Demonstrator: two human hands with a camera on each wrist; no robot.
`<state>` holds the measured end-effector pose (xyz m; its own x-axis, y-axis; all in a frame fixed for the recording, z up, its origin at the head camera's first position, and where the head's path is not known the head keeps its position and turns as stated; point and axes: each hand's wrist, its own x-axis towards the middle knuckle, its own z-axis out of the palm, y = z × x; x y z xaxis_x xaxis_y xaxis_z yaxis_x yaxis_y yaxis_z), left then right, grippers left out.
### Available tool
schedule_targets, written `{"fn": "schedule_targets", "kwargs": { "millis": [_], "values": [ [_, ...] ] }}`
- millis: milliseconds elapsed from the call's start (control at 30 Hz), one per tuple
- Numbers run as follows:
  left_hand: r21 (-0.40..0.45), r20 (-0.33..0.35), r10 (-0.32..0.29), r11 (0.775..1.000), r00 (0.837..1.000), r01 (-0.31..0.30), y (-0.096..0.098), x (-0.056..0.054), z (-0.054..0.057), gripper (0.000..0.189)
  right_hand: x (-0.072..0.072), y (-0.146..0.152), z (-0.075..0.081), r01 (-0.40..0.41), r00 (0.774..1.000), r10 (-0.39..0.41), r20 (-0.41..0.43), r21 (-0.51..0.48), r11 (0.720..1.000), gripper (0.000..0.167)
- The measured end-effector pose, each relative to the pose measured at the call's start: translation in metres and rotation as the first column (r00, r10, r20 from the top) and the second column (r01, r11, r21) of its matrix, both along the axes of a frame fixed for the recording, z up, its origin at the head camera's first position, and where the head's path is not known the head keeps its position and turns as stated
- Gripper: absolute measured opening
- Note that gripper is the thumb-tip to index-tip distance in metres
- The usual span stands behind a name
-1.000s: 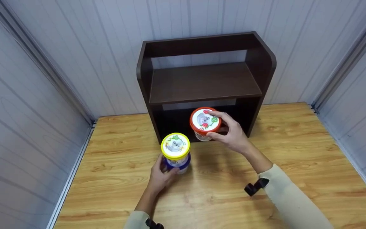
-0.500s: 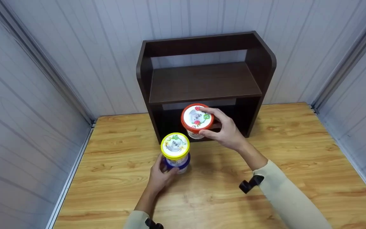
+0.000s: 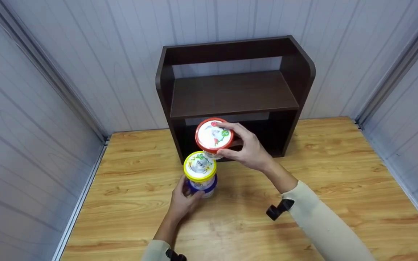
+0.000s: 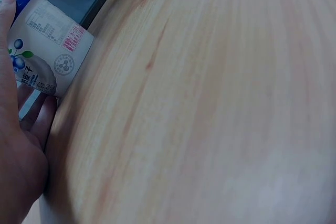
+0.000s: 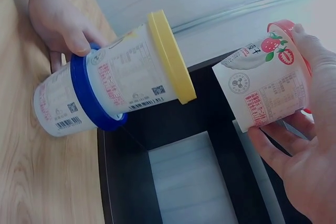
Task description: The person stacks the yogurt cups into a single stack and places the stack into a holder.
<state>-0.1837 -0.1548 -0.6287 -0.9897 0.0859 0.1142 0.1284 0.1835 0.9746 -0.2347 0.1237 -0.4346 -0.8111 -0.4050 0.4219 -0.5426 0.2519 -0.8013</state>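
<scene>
A blue-lidded tub [image 3: 207, 193] with blueberries printed on it stands on the table, and a yellow-lidded tub [image 3: 200, 166] sits on top of it. My left hand [image 3: 180, 201] grips the blue-lidded tub near its lid, fingers and thumb round its side. My right hand [image 3: 249, 148] holds a red-lidded tub [image 3: 214, 135] with strawberries on it, up in the air. In the right wrist view the base of that strawberry tub [image 5: 268, 80] is apart from the yellow lid [image 5: 171, 56].
A dark brown two-tier shelf [image 3: 234, 92] stands just behind the tubs against the panelled wall [image 3: 129, 54]. The wood-grain table [image 3: 339, 174] spreads out on both sides. Side walls close in the left and right.
My right hand has carried the red-lidded tub leftward, toward the space above and just behind the yellow lid. The left hand and the two stacked tubs stay in place.
</scene>
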Motion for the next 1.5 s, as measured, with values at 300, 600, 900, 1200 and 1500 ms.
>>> {"fn": "schedule_targets", "kwargs": {
  "millis": [300,600,900,1200,1500],
  "values": [
    [-0.007,0.006,0.003,1.0,1.0,-0.003,-0.001,0.0,0.0,0.084,0.003,-0.013,-0.002,-0.045,0.999,0.045,-0.007,-0.007,0.999,0.076],
    [-0.008,-0.069,-0.009,1.0,0.998,0.008,0.0,-0.001,-0.003,0.085,0.005,-0.022,-0.002,-0.068,0.998,0.068,0.008,-0.016,0.998,0.08],
    [0.006,0.018,-0.008,1.0,1.0,0.008,0.0,-0.001,-0.001,0.087,0.009,-0.029,-0.006,-0.091,0.995,0.092,0.036,-0.027,0.996,0.078],
    [0.001,0.032,0.001,1.0,0.999,-0.001,0.001,-0.002,-0.001,0.087,0.011,-0.033,-0.014,-0.095,0.993,0.096,0.068,-0.027,0.995,0.08],
    [0.008,0.033,0.001,1.0,0.999,-0.001,0.001,-0.002,-0.001,0.086,0.013,-0.035,-0.02,-0.107,0.991,0.11,0.079,-0.034,0.994,0.076]
  ]
}}
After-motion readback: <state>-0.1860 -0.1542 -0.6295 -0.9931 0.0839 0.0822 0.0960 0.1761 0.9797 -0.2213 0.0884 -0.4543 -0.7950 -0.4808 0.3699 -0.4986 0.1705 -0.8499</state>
